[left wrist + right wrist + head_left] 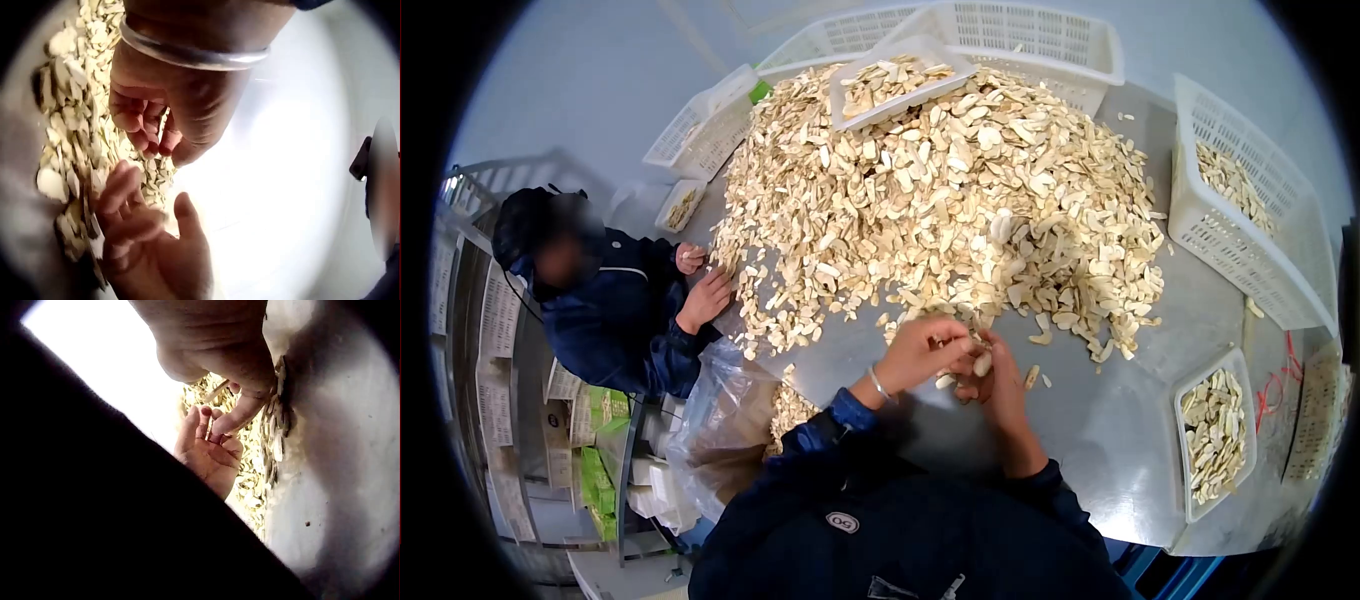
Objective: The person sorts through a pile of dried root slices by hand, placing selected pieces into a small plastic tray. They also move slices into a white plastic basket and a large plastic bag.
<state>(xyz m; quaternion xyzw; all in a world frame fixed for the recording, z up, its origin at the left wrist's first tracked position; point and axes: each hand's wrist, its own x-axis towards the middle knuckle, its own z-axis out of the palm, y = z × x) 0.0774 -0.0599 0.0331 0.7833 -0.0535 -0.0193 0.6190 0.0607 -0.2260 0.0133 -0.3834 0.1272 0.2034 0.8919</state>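
Observation:
My left hand [922, 352], with a silver bangle [190, 55] at its wrist, is close to my right hand [1000, 388] at the near edge of a big heap of pale dried slices [940, 200]. In the left wrist view, curled left fingers pinch a thin dried slice [164, 122]. A second slice [217, 390] pokes out by the right fingertips in the right wrist view, where the right hand grips it. Between the two hands a pale slice [982, 363] shows in the head view. A few loose slices lie on the metal table beneath them.
White baskets [1250, 215] stand behind and to the right of the heap. One tray [1245, 440] of slices stands at right, another [845, 118] atop the heap. At left, another person [615, 290] handles slices beside a clear plastic bag [725, 400].

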